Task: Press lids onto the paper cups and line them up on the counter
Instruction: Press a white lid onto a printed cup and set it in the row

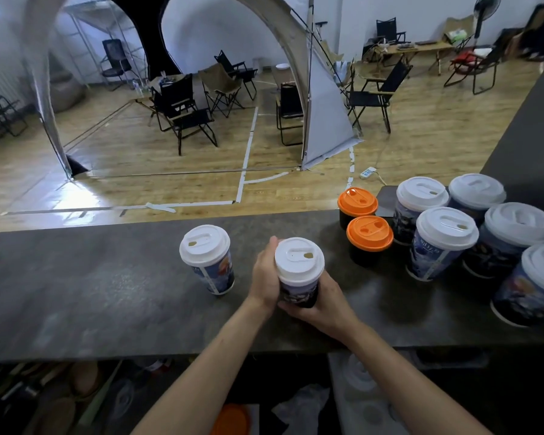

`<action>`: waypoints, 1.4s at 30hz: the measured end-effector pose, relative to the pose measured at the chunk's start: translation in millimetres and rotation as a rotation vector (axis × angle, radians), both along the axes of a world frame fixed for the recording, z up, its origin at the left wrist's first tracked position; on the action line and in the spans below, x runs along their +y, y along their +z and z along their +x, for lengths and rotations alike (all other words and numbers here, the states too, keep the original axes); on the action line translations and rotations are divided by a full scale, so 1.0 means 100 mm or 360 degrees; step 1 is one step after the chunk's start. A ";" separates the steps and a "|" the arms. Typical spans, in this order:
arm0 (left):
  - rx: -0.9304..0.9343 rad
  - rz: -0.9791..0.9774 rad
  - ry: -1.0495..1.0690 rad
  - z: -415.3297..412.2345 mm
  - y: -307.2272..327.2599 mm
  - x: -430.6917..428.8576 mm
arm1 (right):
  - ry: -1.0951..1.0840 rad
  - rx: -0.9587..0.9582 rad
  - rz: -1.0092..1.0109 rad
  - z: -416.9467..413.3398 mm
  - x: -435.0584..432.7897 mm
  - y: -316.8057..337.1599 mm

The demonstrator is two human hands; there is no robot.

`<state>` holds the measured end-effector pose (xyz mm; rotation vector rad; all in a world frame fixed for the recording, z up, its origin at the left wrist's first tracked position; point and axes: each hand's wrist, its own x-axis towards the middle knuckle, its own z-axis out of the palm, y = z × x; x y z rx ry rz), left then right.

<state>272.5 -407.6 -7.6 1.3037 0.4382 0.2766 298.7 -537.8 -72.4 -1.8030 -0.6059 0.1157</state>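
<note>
- Two hands share one cup. My left hand (pixel 266 274) wraps the side of the held cup (pixel 299 291), thumb reaching up beside the rim of its white lid (pixel 299 259). My right hand (pixel 321 304) curls round the lower wall and base. I judge this two-sided grip is there to keep the cup upright and square while the lid is seated or the cup is set in place.
- On the held cup, the lid appears pressed down evenly all round. My right hand hides the base, so I cannot tell whether it touches the counter (pixel 91 293).
- Just left of the held cup, a lone cup (pixel 215 271) with a white lid stands upright on the counter. It looks like the start of the row, with the held cup bound for the spot beside it.
- Right of the held cup, two orange-lidded cups (pixel 369 233) stand close together toward the counter's far edge.
- Farther right of the held cup, five white-lidded cups (pixel 446 233) bunch in a cluster rather than a line. They are capped, by the look of it, but not yet lined up, probably parked there within easy reach.
</note>
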 end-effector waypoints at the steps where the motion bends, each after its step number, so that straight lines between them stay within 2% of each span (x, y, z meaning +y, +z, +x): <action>1: -0.0041 0.0039 0.0086 -0.03 -0.03 -0.05 | -0.0023 0.0020 0.0022 -0.01 0.01 0.00; 4: -0.0056 0.0017 0.0077 -0.02 -0.13 0.00 | -0.0054 0.0047 0.0026 0.00 0.01 0.01; 8: 0.0136 -0.0027 -0.0353 0.16 0.01 0.18 | -0.0024 0.0042 0.0000 0.04 -0.04 -0.01; 14: -0.0144 -0.0025 0.0010 0.03 -0.09 0.03 | -0.0037 0.0065 -0.0022 0.02 0.00 -0.01; 19: 0.0125 -0.0003 -0.0322 0.14 0.08 0.12 | -0.0022 0.0122 -0.0022 0.06 -0.04 -0.05; 24: 0.0055 0.0038 -0.0047 0.09 -0.05 0.06 | 0.0007 0.0112 0.0017 0.05 -0.01 -0.08; 28: 0.0115 -0.0160 -0.0251 0.08 -0.06 0.05 | 0.0001 0.0161 0.0008 0.07 -0.02 -0.05; 31: 0.0122 -0.0121 -0.0224 0.09 0.12 -0.01 | 0.0032 0.0266 0.0041 0.10 -0.04 -0.07; 34: 0.0237 -0.0015 -0.0209 0.13 0.43 0.00 | 0.0093 0.0454 0.0095 0.10 -0.06 0.11; 36: 0.0260 0.0019 -0.0262 0.25 0.66 0.09 | 0.0041 0.0573 0.0251 0.08 -0.08 0.40; 40: -0.0138 0.0080 -0.0744 0.24 1.24 0.19 | 0.0256 0.0798 0.0658 -0.03 -0.10 1.27; 42: -0.0315 0.0084 -0.0748 0.20 1.45 0.16 | 0.0398 0.0931 0.0787 -0.14 -0.11 1.66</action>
